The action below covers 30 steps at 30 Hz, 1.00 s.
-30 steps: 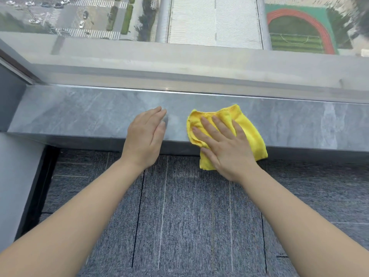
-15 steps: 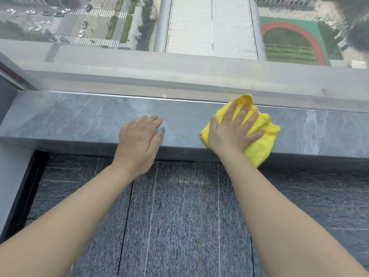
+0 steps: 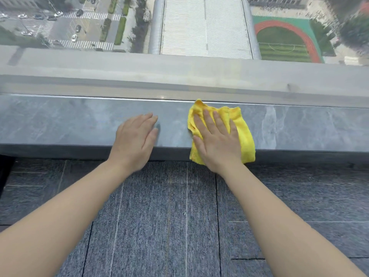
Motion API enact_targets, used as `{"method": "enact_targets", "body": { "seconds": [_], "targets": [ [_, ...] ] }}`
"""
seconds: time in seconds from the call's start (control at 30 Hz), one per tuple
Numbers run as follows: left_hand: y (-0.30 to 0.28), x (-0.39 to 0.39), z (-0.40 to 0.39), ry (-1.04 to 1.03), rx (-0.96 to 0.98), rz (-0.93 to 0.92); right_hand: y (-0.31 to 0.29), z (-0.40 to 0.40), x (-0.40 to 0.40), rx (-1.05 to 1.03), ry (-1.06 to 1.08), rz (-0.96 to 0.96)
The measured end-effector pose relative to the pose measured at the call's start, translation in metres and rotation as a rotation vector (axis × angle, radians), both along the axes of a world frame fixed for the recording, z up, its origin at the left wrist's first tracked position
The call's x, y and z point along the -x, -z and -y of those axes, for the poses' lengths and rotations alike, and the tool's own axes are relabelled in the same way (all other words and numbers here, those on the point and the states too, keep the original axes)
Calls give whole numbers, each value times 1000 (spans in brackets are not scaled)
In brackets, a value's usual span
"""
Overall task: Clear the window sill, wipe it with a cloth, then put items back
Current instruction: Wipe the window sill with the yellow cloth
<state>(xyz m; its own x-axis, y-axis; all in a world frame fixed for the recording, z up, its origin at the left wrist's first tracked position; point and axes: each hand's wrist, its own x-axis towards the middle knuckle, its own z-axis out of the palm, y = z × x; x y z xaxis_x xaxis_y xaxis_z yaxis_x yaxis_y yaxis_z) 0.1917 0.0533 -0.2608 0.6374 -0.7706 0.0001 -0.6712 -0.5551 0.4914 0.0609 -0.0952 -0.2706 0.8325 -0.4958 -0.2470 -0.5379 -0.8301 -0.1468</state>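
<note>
The crumpled yellow microfibre cloth [image 3: 242, 134] is pressed flat under the spread fingers [image 3: 207, 118] of the right hand [image 3: 216, 143] on the long grey marbled stone window sill [image 3: 69, 120], which runs left to right, while the left hand [image 3: 134, 137] rests flat just beside it.

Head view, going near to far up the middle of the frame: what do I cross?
Grey carpet floor → front edge of the window sill → left hand and right hand flat on the sill, the right one pressing the yellow cloth → window frame → street and rooftop outside.
</note>
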Motion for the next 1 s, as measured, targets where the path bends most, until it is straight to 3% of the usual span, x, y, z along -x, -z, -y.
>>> {"method": "enact_targets", "body": {
  "seconds": [0.2, 0.47, 0.6, 0.87, 1.0],
  "targets": [
    [4, 21, 21, 31, -18, -21, -1, 37, 33, 26, 315, -39],
    [9, 19, 9, 29, -5, -14, -1, 36, -18, -60, 696, -39],
    [9, 14, 2, -11, 11, -33, 1, 14, -37, -22, 516, -16],
    [12, 14, 4, -7, 39, -37, 7, -3, -5, 27, -186, 46],
    [8, 19, 15, 26, 47, -29, 5, 7, 28, 107, -216, 74]
  ]
}}
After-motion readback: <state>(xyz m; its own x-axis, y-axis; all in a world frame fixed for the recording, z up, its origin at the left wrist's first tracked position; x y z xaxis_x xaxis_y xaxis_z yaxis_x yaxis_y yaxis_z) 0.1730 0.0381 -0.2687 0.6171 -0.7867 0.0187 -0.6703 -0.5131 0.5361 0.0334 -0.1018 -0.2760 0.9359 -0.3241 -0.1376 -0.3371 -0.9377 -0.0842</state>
